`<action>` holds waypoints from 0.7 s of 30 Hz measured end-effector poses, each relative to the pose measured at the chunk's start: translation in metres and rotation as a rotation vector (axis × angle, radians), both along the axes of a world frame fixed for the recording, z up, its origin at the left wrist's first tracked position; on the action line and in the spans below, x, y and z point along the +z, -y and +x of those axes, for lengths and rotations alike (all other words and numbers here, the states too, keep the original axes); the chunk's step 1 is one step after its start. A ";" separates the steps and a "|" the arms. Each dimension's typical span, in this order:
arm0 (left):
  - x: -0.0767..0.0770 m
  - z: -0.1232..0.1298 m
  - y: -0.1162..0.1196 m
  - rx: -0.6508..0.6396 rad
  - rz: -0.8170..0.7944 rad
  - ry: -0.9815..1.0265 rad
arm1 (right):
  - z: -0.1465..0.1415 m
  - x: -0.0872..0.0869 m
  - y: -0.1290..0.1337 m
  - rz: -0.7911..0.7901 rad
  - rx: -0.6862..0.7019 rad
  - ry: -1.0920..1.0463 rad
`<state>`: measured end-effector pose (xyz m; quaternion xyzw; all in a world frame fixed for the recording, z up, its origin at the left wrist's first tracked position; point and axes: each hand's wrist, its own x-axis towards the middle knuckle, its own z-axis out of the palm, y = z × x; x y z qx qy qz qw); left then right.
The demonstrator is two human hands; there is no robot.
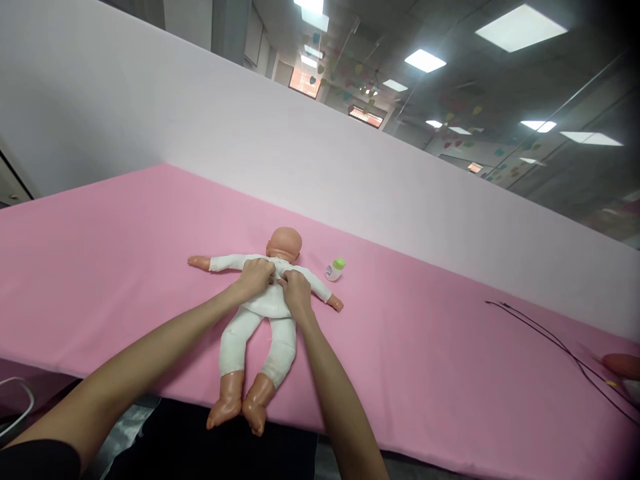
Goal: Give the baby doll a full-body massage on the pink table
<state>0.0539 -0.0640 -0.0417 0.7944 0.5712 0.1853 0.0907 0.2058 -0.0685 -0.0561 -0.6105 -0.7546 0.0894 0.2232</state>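
A baby doll [265, 308] with a white cloth body and bare plastic head, hands and feet lies stretched out on the pink-covered table [425, 347]. Its face does not show; the smooth bald head points away from me. My left hand [257, 275] rests on the upper middle of the doll's torso, its fingers curled in against the cloth. Close beside it, my right hand [297, 291] is closed in the same way, with thumb and fingers pinching at the cloth body. The exact pinch is partly hidden by both hands. A small white bottle with a green cap [335, 269] stands right of the doll's shoulder.
A white partition [300, 153] runs along the table's far side. Thin black cables [550, 333] lie across the right part of the table, near a partly visible skin-coloured object [623, 365] at the edge. A white cable [25, 393] hangs at lower left.
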 end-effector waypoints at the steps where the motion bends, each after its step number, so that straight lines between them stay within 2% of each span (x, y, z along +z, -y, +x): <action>1: -0.001 0.001 -0.002 0.005 0.011 0.001 | -0.001 0.000 -0.002 -0.010 -0.020 0.016; 4: 0.001 -0.003 0.001 -0.003 0.018 0.009 | 0.003 0.008 0.002 -0.041 -0.010 0.008; 8: 0.009 -0.017 0.020 -0.077 0.024 0.078 | 0.013 0.021 0.021 -0.016 0.067 -0.076; 12: 0.009 -0.017 0.035 -0.114 0.046 0.041 | 0.010 0.011 0.034 0.001 0.105 -0.016; 16: 0.003 -0.007 0.030 -0.048 -0.015 -0.052 | -0.003 -0.002 0.030 -0.023 0.046 0.122; 21: 0.003 -0.008 0.029 -0.031 -0.005 -0.067 | -0.004 0.007 0.033 -0.042 0.006 0.072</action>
